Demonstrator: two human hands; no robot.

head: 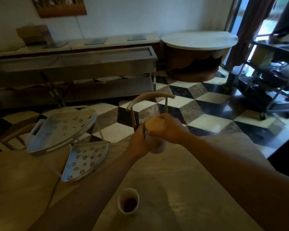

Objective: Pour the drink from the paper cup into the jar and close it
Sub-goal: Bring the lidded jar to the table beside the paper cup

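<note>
Both hands met at the jar (pixel 158 148), which stood near the counter's (pixel 182 172) far edge: the left hand (pixel 140 142) wrapped the jar's side in a closed grip, and the right hand (pixel 167 129) pressed its fingers around the tan lid (pixel 154 125) on top. The paper cup (pixel 128 200) stood upright on the counter well nearer the person, between the forearms, with dark drink in its bottom. A two-tier floral tray stand (pixel 63 129) stood to the left.

no legible text, labels, brands, numbers, or signs anywhere
</note>
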